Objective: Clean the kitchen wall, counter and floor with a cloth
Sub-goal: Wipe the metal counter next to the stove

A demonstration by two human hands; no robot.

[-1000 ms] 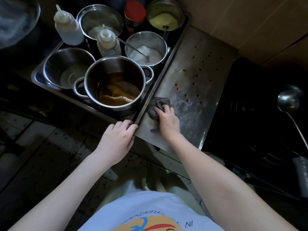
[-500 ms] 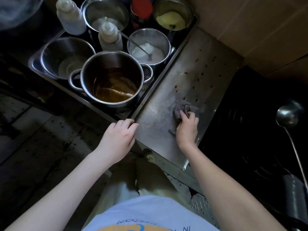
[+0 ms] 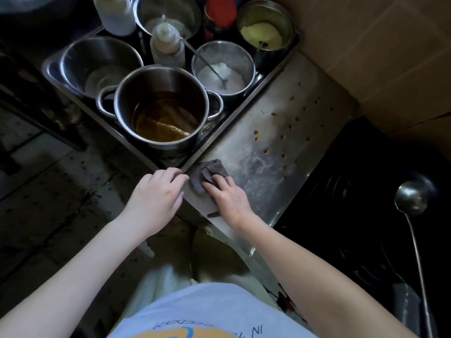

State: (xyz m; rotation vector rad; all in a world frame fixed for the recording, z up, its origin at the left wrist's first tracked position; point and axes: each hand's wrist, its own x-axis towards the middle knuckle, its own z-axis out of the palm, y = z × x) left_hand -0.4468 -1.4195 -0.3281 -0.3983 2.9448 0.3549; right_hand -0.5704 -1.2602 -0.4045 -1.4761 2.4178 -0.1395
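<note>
Versus half a second ago: back at the near-left corner of the counter (image 3: 258, 189) with the right hand (image 3: 227, 198) and cloth (image 3: 207, 173), in from mid-sheet on the stove side. Now just beside the tray (image 3: 52, 69) edge. No shift of the left hand (image 3: 156, 193), same spot on the tray's near corner.

Materials, big to small:
- Wall (image 3: 378, 45): flat brown panels, matte, thin seams.
- Floor (image 3: 48, 191): pale tiles, dark grime and specks, dark joint lines.
- Stove (image 3: 353, 203): black, glossy, ringed burner, dim.
- Counter: sheet steel, rectangular, dull swirled smears mid-sheet.
- Tray: deep rectangular steel, rounded corners, packed with round steel containers.
- Pot (image 3: 161, 111): cylindrical polished steel, two loop handles, amber liquid inside.
- Ladle (image 3: 411, 198): round steel bowl, long thin handle, over the stove.
- Left hand: fingers together, lightly bent, tips resting on the tray corner, gripping nothing.
- Right hand: fingers close together, laid fairly flat on the cloth, pressing it to the steel. Thumb not clear.
- Cloth: grey, nubby weave, bunched into a lump, flat on the counter, sticking out ahead of the fingertips.
- Amber drops (image 3: 266, 151): small, round, scattered over the far half of the counter, apart from the cloth.
</note>
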